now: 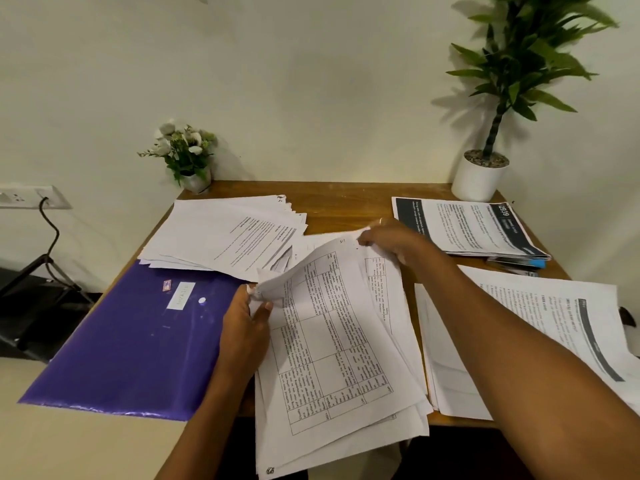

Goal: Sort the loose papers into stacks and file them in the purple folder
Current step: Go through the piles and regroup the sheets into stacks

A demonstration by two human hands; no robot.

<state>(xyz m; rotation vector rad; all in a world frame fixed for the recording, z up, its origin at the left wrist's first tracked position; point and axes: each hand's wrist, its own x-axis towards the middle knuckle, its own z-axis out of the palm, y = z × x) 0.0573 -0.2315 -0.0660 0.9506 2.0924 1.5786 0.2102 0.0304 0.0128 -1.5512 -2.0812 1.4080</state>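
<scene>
Purple folder (131, 337) lies shut at the left of the wooden desk (346, 195); a fanned stack (225, 233) overlaps its far edge. Two more stacks sit on the right, a dark-bannered stack (467, 226) at the back and a nearer stack (519, 323). A loose pile (346, 427) lies in the middle. The left hand (247, 317) pinches the near corner of its gridded top sheet (329, 341), and the right hand (388, 242) pinches the far corner, lifting it. Sorting seems well under way. Filing looks not yet begun, though the folder's contents cannot be seen.
</scene>
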